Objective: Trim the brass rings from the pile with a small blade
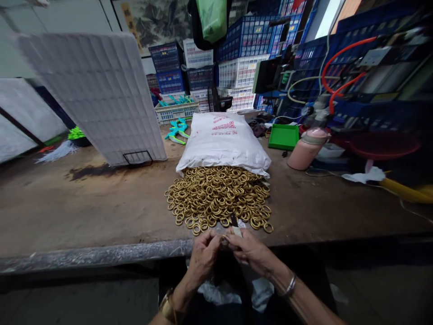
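Observation:
A heap of gold rings point(218, 198) spills from the open end of a white sack point(223, 142) lying on the brown workbench point(84, 207). Just in front of the heap, at the bench's front edge, my left hand point(203, 255) and my right hand point(250, 250) meet with fingers pinched together. A small ring-like piece point(224, 240) sits between the fingertips of both hands. My right hand also grips a thin dark-tipped tool point(235, 224) that points up toward the heap. A bracelet is on each wrist.
A large white ribbed panel point(98, 95) leans upright at the left. A pink bottle point(306, 149) and a green tray point(283, 136) sit right of the sack. Blue and white crates point(237, 58) are stacked behind. Red hoses and machinery point(372, 81) fill the right side.

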{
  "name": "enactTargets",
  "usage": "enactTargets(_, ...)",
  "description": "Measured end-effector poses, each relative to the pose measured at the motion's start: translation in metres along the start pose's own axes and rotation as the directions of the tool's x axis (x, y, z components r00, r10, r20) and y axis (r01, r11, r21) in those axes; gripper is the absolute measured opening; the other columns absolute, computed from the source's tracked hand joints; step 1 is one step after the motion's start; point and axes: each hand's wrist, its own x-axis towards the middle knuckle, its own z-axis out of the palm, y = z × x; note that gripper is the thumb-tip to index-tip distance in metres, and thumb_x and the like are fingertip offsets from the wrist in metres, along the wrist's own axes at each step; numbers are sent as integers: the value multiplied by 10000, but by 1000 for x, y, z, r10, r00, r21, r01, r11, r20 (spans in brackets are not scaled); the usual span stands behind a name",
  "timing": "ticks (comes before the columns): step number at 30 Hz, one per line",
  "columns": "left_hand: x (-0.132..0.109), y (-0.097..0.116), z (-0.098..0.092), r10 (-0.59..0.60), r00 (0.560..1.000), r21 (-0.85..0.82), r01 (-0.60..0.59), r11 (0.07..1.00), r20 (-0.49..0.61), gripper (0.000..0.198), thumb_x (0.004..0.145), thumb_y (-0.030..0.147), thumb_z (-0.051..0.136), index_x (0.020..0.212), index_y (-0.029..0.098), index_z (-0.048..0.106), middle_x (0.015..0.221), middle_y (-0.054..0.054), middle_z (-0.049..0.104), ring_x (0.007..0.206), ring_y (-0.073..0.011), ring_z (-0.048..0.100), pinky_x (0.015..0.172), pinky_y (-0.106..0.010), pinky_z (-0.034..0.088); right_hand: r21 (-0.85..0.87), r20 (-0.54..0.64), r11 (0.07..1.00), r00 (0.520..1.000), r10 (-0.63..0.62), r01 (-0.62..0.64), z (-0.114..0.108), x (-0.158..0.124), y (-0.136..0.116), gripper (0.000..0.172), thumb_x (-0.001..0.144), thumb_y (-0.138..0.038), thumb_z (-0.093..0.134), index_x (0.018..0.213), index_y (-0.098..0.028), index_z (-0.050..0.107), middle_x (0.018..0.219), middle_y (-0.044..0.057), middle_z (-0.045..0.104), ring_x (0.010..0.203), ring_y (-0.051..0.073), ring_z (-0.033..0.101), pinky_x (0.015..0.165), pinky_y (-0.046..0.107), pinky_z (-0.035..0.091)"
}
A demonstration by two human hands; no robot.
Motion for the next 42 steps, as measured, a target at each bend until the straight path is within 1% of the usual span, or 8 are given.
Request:
enactTargets(3,0,-5,-3,-28,1000,-46,28,999,1,348,664,422,616,544,153,430,472,75,365,420,-32,264,403,-172,198,-66,-44,998,999,-18,15,-1,4,6,304,690,-470,538,691,-208,384,494,-122,262,368,20,155,354,169,140)
enactTargets(8,1,-17,-6,-181,983,-207,184,961,34,361,656,478,609,628,163,435,520,64,437,371,-19,262,355,-156,132,-456,-210,860,912,-353,228,-1,15,18,205,737,-373,483,666,-182,467,568,-60,415,526,75,379,502,200,319)
enactTargets(11,-1,-17,-3,-185,983,-208,185,961,17,356,669,484,595,673,152,465,556,48,473,366,-15,278,342,-148,133,-523,-211,822,901,-379,224,-2,19,21,204,762,-348,427,687,-174,502,586,-40,469,566,97,436,553,220,346)
enactTargets(16,-6,-16,-5,67,994,24,-66,998,-85,300,736,374,561,953,171,527,629,25,557,451,-60,437,436,-170,336,-452,-238,879,929,-283,152,-7,19,19,149,722,-287,442,670,-171,521,532,-54,463,502,82,417,504,202,322)
enactTargets(19,-7,-19,-10,278,957,223,-289,931,78,236,778,275,513,979,176,586,856,-54,630,781,-157,571,726,-270,432,-393,-215,913,954,-208,110,-6,17,18,124,705,-270,450,659,-176,516,498,-73,432,426,58,352,448,192,276)
enactTargets(22,-7,-20,-14,361,921,328,-389,861,145,218,791,232,484,955,178,618,910,-67,638,848,-183,566,781,-296,416,-349,-213,935,967,-142,60,-2,14,18,123,704,-280,450,659,-180,507,459,-87,392,381,50,297,409,192,231)
enactTargets(34,-12,-8,-5,275,960,281,-277,919,46,187,775,251,499,648,155,597,637,-14,573,634,-138,507,632,-230,390,-523,-152,829,934,-322,200,6,6,11,330,749,-436,423,544,-179,459,514,-39,441,514,95,394,525,220,318)
enactTargets(42,-15,-16,-4,-107,989,-74,115,991,105,335,721,471,544,624,154,499,422,78,370,324,-29,218,343,-178,153,-557,-189,808,919,-347,190,-1,14,24,259,767,-369,425,602,-174,472,523,-38,476,521,96,412,514,215,327)
